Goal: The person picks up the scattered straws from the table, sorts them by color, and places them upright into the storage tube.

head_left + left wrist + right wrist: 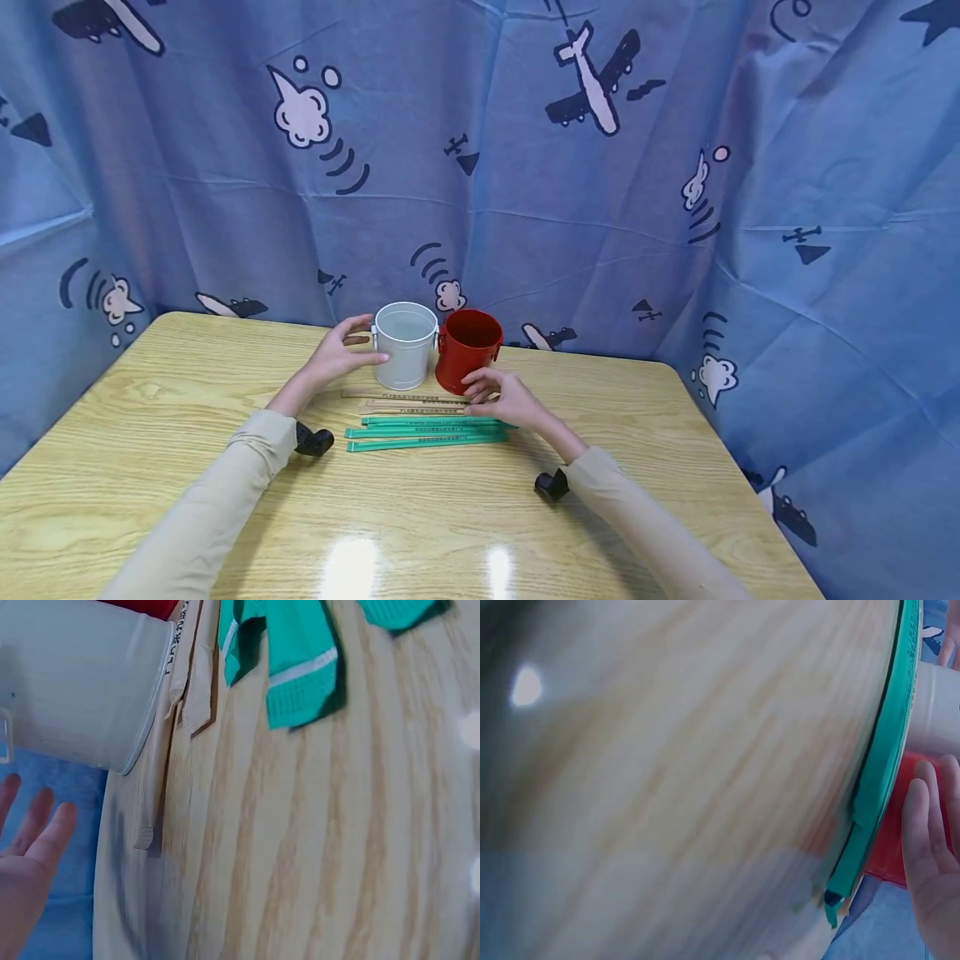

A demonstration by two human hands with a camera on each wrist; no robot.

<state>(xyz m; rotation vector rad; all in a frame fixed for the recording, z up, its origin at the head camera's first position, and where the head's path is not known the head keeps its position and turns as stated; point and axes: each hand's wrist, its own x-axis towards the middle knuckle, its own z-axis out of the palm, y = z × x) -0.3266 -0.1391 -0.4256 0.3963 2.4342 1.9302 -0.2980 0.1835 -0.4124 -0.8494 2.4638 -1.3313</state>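
A small white bucket (pixel 405 358) stands upright near the back of the table, with a red bucket (pixel 465 358) just to its right. My left hand (pixel 336 357) is at the white bucket's left side, thumb and fingers spread; the left wrist view shows the fingers (pixel 49 836) apart from its wall. In front of the red bucket is my right hand (pixel 513 402), over the right ends of long thin packets, with its fingers (pixel 915 817) fairly straight in the right wrist view. Several green packets (pixel 427 444) and brown paper packets (pixel 386 408) with printed lettering lie in front of the buckets.
The wooden table (pixel 420 517) ends right behind the buckets, where a blue curtain (pixel 390 225) with airplane prints hangs. Small black wrist cameras (pixel 315 442) sit under both forearms, close over the table.
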